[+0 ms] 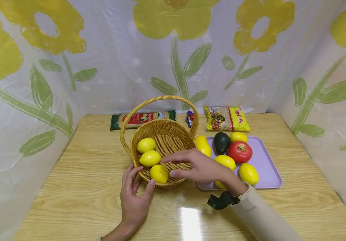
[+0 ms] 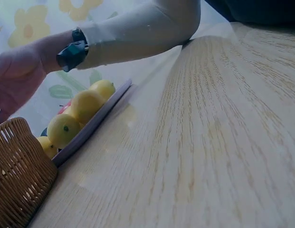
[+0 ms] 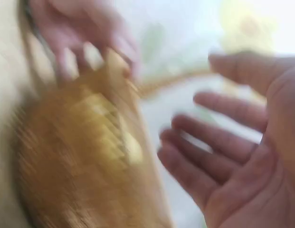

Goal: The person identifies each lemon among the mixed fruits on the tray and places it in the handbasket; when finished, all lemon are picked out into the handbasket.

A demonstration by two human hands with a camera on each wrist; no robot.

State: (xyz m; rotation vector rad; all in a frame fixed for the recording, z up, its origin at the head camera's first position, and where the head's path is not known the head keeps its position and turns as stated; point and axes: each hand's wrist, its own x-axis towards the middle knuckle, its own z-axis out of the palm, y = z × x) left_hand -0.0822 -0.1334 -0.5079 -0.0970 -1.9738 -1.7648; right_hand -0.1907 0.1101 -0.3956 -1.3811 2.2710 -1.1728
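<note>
A wicker basket with a tall arched handle stands mid-table, three lemons along its left and front inside. At its front-left rim, my left hand holds the edge, fingers and thumb on the rim. My right hand reaches over the basket's right side, its fingertips close to the front lemon. In the right wrist view, the right hand's fingers are spread and hold nothing; the basket is blurred there. Behind the basket, the left wrist view shows the right hand.
Right of the basket, a lilac tray carries several lemons, a dark avocado, a mango and a red fruit. Along the back lie a green package, small wrapped sweets and a yellow food bag.
</note>
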